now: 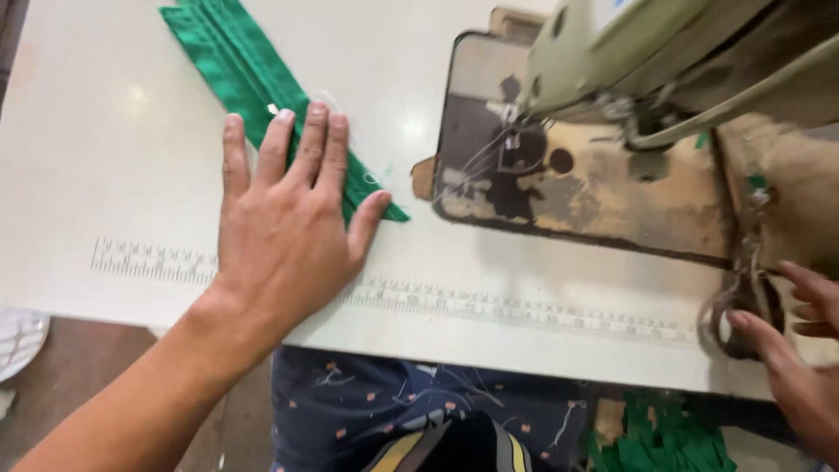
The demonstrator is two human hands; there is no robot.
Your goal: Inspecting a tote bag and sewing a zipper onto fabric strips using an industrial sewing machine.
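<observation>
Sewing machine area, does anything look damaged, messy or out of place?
The sewing machine bed plate is badly worn, its paint flaked into brown and black patches. Loose threads trail from the needle area. The green fabric strip lies diagonally on the table under the left hand, flat, not bunched.
</observation>
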